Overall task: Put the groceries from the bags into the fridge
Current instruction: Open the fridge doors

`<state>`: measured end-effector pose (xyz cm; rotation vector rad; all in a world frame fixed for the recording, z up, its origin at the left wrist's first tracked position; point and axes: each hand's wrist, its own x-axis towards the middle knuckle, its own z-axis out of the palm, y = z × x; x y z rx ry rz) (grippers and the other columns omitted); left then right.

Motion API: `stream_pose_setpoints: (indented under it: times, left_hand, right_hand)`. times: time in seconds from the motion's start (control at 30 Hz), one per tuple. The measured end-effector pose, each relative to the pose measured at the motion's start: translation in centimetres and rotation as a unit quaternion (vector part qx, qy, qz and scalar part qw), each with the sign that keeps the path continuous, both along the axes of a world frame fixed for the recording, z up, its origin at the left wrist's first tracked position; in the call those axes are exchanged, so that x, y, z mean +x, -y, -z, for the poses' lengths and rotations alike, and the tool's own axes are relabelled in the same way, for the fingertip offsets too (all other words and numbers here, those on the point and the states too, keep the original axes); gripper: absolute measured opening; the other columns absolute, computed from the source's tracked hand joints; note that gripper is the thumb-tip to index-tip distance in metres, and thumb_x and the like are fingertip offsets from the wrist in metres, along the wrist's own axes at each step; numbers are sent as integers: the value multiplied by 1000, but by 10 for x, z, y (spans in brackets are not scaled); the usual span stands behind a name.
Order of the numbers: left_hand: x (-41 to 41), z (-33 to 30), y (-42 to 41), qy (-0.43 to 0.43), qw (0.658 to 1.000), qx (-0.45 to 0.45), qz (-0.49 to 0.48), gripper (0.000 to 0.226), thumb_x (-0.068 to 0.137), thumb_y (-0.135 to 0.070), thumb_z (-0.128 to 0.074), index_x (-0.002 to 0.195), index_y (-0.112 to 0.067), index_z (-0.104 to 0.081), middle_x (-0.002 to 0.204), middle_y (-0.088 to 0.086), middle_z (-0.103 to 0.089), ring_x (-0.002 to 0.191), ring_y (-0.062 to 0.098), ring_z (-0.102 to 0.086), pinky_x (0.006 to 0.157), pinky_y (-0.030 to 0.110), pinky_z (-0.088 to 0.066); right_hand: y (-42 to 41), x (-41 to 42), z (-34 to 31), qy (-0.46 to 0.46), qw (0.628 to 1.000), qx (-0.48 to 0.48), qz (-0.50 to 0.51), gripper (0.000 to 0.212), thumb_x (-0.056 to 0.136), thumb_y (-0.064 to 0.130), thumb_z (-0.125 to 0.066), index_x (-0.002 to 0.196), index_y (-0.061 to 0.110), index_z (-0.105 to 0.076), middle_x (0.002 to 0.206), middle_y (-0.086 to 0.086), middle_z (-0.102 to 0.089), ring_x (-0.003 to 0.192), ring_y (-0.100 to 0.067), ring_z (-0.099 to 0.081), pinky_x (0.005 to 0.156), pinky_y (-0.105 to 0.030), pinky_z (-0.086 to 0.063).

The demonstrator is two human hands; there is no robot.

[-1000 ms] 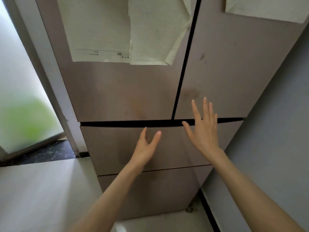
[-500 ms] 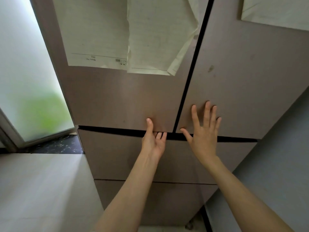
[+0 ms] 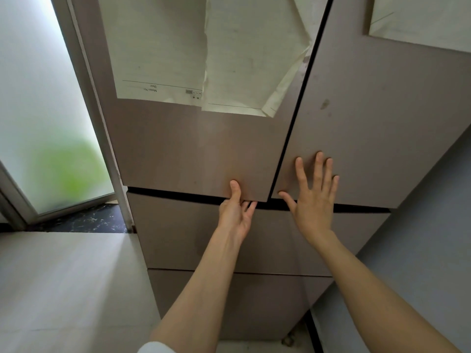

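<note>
Paper sheets [image 3: 163,59] stuck to the fridge [image 3: 382,123] hang upside down; the one at 11 o'clock reads "Memo No." and "Date" inverted, its other print too small to read. A third sheet [image 3: 420,21] sits at 1 o'clock. The fridge fills the centre, its long axis upright, with two upper doors split by a dark vertical gap and two drawers [image 3: 183,230] below. The left hand [image 3: 235,212] grips the lower edge of the upper left door [image 3: 191,154] near its inner corner, thumb on the face, fingers curled underneath into the horizontal gap. The right hand [image 3: 313,197] lies spread and flat on the upper right door, fingers straight. A grey wall [image 3: 420,250] stands close at 4 o'clock; open floor [image 3: 63,289] lies at 8 o'clock, a frosted glass door [image 3: 38,110] at 9 o'clock.
</note>
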<state>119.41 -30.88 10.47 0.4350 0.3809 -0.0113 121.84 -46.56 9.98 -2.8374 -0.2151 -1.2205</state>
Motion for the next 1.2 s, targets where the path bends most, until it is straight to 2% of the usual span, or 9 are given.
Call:
stream_pose_setpoints:
  times: [0.3,0.5,0.63,0.73,0.8,0.87,0.97,1.07,1.2]
  left_hand:
    - [-28,0,-5,-6,999,32,15,43,90,-29,-52,120,2,-44,127,18,-54,117,29,-53,103,45,-41]
    - [-49,-6,-19,-11,998,34,51,55,90,-29,-54,132,2,-37,132,17,-52,121,29,-52,95,43,-44]
    - [-64,-7,-26,-20,997,48,60,53,91,-29,-53,130,3,-38,130,17,-53,119,30,-52,94,43,-46]
    - [-75,-4,-37,-26,994,71,84,58,91,-32,-52,134,2,-33,135,18,-48,123,30,-50,94,43,-44]
    - [-85,-7,-44,-27,992,76,97,62,90,-33,-53,137,0,-30,138,17,-46,124,30,-49,94,42,-44]
    - [-97,-9,-48,-23,990,102,98,56,90,-33,-54,132,0,-37,134,15,-49,118,27,-53,89,39,-46]
    - [-119,-12,-50,-27,978,195,67,26,92,-26,-55,106,-5,-54,117,10,-59,99,20,-60,88,33,-48]
    - [-147,-12,-46,-48,935,353,-3,43,93,-23,-55,131,-7,-42,129,7,-50,107,17,-53,96,32,-45]
    - [-187,-23,-33,39,786,597,-158,40,96,-26,-47,135,-20,-39,130,-3,-40,114,7,-43,93,19,-35]
  right_hand:
    - [-1,0,-3,-8,1000,9,9,95,74,39,-73,147,24,-15,154,-21,-11,141,-38,-7,109,-60,-19]
    - [-5,-22,-13,-67,996,53,-22,84,82,33,-68,148,24,-16,157,-17,-5,143,-39,-6,106,-58,-33]
    - [-10,-31,-30,-120,990,63,-44,79,87,37,-60,149,26,-14,158,-12,6,144,-35,1,111,-51,-26]
    - [-37,-47,-47,-198,919,306,-148,60,96,44,-40,148,28,-16,158,-3,7,143,-14,3,116,-39,-11]
    - [-63,-59,-59,-268,813,464,-227,59,93,58,-30,143,26,-29,151,0,-27,139,-9,-20,114,-37,-17]
    - [-77,-70,-64,-284,742,550,-258,71,83,73,-31,130,21,-42,126,2,-52,119,-15,-48,107,-39,-33]
    - [-78,-84,-62,-275,726,580,-247,63,93,54,-38,142,15,-31,139,-9,-47,126,-21,-46,106,-48,-39]
    - [-72,-98,-60,-286,733,567,-242,76,84,55,-50,146,19,-24,149,-8,-36,133,-25,-39,107,-50,-37]
    - [-73,-129,-56,-274,745,546,-269,66,89,35,-58,145,21,-25,152,-5,-28,133,-26,-37,105,-45,-40]
